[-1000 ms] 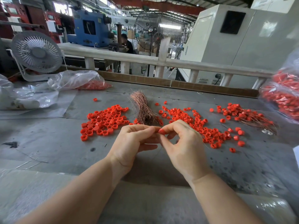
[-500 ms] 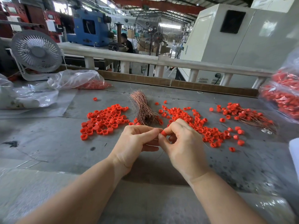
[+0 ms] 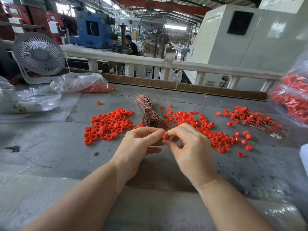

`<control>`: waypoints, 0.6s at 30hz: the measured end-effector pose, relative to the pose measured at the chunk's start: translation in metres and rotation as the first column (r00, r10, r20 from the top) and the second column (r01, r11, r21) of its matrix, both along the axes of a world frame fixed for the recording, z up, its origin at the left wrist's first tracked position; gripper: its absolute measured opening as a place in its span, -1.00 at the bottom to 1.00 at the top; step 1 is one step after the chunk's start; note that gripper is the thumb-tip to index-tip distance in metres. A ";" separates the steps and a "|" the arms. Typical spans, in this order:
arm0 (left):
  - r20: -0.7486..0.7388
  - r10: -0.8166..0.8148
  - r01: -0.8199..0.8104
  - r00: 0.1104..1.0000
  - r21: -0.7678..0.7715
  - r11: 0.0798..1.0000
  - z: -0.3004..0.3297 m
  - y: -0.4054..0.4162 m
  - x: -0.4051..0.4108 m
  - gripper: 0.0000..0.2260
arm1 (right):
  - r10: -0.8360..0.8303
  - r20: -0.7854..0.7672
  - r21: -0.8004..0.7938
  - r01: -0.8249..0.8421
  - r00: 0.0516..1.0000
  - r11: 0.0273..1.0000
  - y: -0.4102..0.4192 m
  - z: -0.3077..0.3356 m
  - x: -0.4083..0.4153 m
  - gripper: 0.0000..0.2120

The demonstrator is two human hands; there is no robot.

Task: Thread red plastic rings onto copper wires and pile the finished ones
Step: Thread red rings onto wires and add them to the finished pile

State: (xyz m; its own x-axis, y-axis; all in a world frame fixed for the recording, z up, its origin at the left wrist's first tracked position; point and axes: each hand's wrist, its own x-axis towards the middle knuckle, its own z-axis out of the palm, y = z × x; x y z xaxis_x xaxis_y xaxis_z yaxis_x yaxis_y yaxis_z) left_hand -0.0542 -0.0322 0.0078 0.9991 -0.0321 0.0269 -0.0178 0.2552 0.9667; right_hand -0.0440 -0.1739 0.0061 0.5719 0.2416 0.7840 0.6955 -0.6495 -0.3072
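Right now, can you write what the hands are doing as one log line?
step: threading | right hand: pinches red ring | left hand: fingers pinched beside ring, wire not visible | copper wire bundle: on table, behind hands

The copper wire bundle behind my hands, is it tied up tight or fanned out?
Fanned at the far end: the copper wire bundle spreads into loose strands there and narrows toward the hands. Any tie: cannot tell.
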 end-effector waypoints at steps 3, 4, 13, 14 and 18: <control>0.006 -0.005 0.005 1.000 -0.008 1.000 -0.001 0.000 0.001 -0.85 | 0.015 0.005 0.040 -0.015 1.000 0.999 0.001 -0.001 -0.002 -0.75; 0.006 -0.008 0.008 1.000 -0.014 1.000 -0.003 0.000 0.001 -0.86 | 0.022 0.004 0.062 -0.022 1.000 0.998 0.001 -0.002 -0.002 -0.70; 0.027 -0.044 0.046 0.999 -0.101 0.994 -0.005 0.002 0.005 -0.80 | 0.021 0.015 0.016 -0.021 1.000 1.000 0.000 -0.002 -0.003 -0.75; 0.035 -0.025 0.029 0.999 -0.128 0.991 -0.005 0.002 0.005 -0.77 | 0.028 0.001 0.031 -0.028 1.000 0.999 0.001 -0.002 -0.003 -0.75; 0.077 0.032 -0.017 0.997 -0.197 0.980 -0.004 0.001 0.005 -0.76 | 0.080 -0.033 0.119 -0.075 0.996 0.990 0.003 -0.002 -0.001 -0.77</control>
State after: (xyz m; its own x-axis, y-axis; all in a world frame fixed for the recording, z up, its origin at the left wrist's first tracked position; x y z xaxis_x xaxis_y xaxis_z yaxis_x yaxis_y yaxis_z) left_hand -0.0489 -0.0313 0.0035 0.9940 0.0060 0.1093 -0.1008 0.4378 0.8934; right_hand -0.0445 -0.1714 0.0044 0.5846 0.1940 0.7878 0.7288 -0.5522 -0.4049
